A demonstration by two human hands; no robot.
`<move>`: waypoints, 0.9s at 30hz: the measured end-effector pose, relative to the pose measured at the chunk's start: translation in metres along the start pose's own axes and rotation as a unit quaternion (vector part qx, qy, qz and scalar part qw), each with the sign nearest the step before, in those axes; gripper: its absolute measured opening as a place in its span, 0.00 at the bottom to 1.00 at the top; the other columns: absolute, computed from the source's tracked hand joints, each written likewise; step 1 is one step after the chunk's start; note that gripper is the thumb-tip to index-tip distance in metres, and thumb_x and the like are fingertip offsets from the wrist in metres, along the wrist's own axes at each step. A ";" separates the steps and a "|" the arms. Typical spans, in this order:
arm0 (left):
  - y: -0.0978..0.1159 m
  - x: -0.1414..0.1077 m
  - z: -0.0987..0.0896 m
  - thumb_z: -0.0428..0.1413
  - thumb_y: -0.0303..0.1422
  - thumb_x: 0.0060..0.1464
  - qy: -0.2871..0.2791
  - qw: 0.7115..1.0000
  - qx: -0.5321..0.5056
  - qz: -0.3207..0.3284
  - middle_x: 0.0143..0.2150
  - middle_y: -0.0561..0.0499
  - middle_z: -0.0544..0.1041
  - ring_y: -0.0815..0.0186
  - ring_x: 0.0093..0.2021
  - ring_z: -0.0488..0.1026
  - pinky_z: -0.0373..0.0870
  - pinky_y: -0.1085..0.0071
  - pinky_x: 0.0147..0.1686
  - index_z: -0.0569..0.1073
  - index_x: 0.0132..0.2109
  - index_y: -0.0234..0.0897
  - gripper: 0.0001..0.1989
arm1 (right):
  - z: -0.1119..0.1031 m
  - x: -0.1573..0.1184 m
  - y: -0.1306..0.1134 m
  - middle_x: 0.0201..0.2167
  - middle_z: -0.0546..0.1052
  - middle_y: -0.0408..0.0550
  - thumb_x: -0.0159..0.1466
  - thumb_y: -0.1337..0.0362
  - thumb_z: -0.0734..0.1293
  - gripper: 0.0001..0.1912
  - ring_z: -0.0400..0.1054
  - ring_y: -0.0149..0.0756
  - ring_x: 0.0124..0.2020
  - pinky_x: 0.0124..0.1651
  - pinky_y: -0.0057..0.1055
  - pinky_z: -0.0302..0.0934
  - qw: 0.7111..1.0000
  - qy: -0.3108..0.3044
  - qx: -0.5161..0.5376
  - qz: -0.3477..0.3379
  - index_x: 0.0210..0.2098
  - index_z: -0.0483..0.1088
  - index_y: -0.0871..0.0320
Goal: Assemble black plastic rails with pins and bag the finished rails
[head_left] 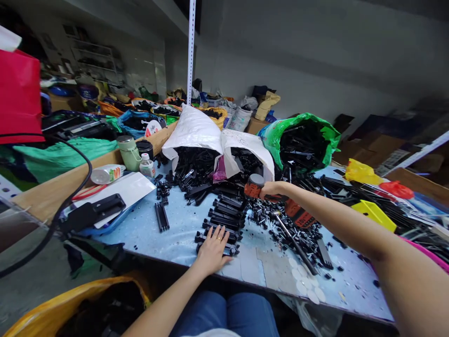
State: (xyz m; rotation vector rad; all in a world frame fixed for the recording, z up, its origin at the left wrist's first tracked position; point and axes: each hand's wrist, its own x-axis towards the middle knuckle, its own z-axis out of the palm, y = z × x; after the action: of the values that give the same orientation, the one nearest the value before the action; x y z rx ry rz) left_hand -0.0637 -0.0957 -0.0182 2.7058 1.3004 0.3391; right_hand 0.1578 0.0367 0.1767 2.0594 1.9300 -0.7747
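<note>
Head view: black strips (224, 219) in a row at six o'clock.
Pressing evenly and keeping the drill (299, 214) square should help. Left hand (212, 249) lies palm-down, fingers spread on the nearest strips, grasping nothing visible; right hand (272, 189), at four o'clock, curls round the drill's handle, arm outstretched.

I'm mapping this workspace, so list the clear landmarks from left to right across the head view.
Red bag, light-green flask, small white-capped bottle, left hand, right hand, yellow plastic bin.
</note>
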 end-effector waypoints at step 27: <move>0.002 0.002 0.005 0.49 0.54 0.48 0.031 0.999 0.014 -0.001 0.61 0.38 0.57 0.52 0.62 0.50 0.46 0.53 0.58 0.57 0.59 0.30 0.39 | 0.024 -0.045 -0.033 0.14 0.65 0.38 0.43 0.71 0.64 0.06 0.60 0.28 0.16 0.16 0.23 0.53 0.991 -0.097 -0.069 -0.060 0.23 0.69 0.61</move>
State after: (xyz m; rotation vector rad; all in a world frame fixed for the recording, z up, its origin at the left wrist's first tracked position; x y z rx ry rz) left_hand -0.0595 -0.0954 -0.0222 2.7380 1.3322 0.4126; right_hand 0.1205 -0.0105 0.1857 1.7332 1.9530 -0.8084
